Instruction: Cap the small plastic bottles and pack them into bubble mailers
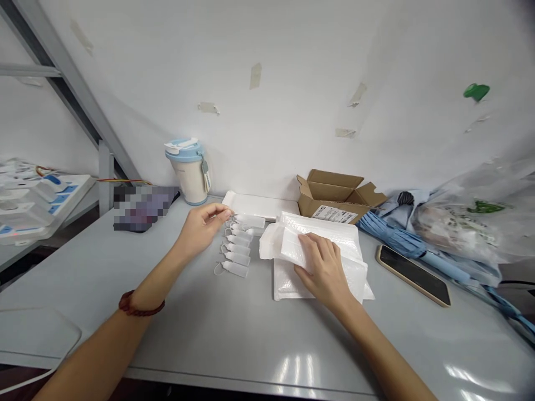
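My left hand [203,227] is closed in a pinch at the thin loop end of a translucent white tag [252,221]. Below it on the table, several similar tags [236,258] lie in a column, their loops pointing left. My right hand [324,268] grips a white bubble mailer [352,277], thumb at the near side and fingers over the top. The mailer's flap [270,240] stands open toward the tags. More bubble mailers [288,287] lie beneath it. Whatever is inside the held mailer is hidden.
Along the wall stand a cream-and-blue tumbler [189,175], a flat white box [261,205] and an open cardboard box [334,195]. To the right lie a phone [413,275], a folded blue umbrella [390,234] and a plastic bag [455,217]. A white cable [69,345] crosses the front left.
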Demonstrator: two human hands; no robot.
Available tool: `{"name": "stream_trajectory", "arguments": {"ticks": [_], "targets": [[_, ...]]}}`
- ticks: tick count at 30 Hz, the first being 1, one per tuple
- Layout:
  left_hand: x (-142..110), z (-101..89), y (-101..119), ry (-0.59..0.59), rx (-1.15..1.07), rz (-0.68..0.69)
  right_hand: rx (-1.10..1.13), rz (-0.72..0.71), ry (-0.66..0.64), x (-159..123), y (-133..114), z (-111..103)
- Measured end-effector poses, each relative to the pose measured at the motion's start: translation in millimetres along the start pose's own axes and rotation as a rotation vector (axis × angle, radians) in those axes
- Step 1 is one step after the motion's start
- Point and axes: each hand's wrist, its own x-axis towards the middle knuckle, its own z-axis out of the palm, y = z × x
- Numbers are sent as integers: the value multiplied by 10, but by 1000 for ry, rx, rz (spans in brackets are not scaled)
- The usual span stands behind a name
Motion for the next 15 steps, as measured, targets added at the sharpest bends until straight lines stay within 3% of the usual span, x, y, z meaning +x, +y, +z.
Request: {"name": "stream_trajectory", "arguments": {"ticks": [4,12,15], "targets": [[-105,93,101,-101,17,59,1,-13,6,0,-8,-18],[-415,482,189,-268,155,396,50,-71,-60,-39,-156,29],[-468,536,196,-296,153,399,66,-87,-80,-47,-191,42]]}}
